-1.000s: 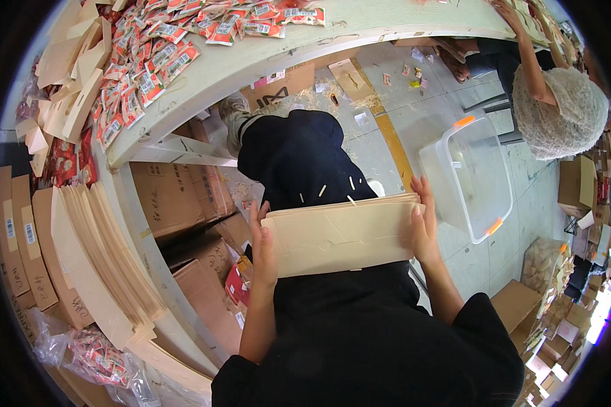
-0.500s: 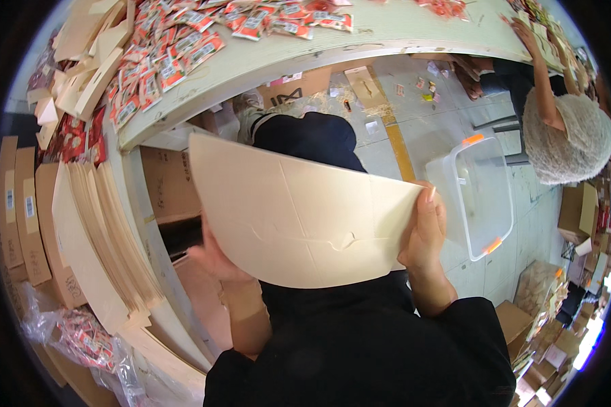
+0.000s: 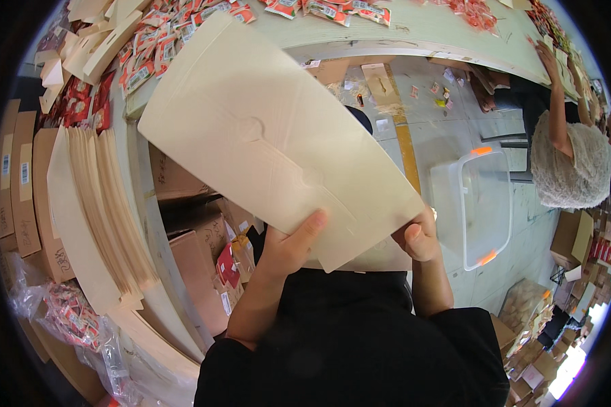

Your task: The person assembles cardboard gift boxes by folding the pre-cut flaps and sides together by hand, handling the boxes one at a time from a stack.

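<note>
A cream cardboard box blank (image 3: 231,136) with cut lines and creases is tilted in front of my body, its long panel running from upper left to lower right. My left hand (image 3: 288,247) grips its lower edge, thumb on the near face and fingers hidden behind. At the lower right corner, my right hand (image 3: 421,234) is closed on the card with its thumb bent. Another panel of cream card (image 3: 366,261) shows below the long one, over my lap. Behind the raised end, red and white sachets (image 3: 163,51) lie on the table.
A stack of cream card sheets (image 3: 102,210) stands at left beside a plastic bag of sachets (image 3: 71,315). On the floor at right is a clear bin (image 3: 485,203) with orange clips. A co-worker's arm (image 3: 558,102) reaches over the far table (image 3: 400,30).
The blank has turned and risen at its left end, showing a long panel with another panel below. My left hand has moved right, from the sheet's left edge to its lower edge.
</note>
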Tool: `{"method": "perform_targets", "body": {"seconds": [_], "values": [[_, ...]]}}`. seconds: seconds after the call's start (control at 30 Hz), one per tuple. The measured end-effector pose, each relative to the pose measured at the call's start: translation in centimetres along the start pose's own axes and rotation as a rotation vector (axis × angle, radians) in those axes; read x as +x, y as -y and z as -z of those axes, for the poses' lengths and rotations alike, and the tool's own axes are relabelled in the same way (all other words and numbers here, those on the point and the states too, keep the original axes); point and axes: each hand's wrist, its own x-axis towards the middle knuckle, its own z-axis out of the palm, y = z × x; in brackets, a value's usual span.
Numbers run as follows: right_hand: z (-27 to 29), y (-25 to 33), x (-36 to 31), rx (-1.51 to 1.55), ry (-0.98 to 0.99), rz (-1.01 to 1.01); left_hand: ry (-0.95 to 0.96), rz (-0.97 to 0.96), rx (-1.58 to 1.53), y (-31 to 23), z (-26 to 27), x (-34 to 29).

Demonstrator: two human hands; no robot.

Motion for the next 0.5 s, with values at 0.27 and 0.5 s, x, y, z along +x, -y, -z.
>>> {"method": "perform_targets", "body": {"seconds": [0.27,0.5], "values": [[-3.5,-2.3,1.9,-0.375,-0.697,0.127,0.272,0.162,-0.027,1.1,-1.4,-0.1],[-2.0,-0.3,1.5,0.082,-0.409,-0.211,0.080,-0.046,0.280,0.5,-0.6,0.3]]}}
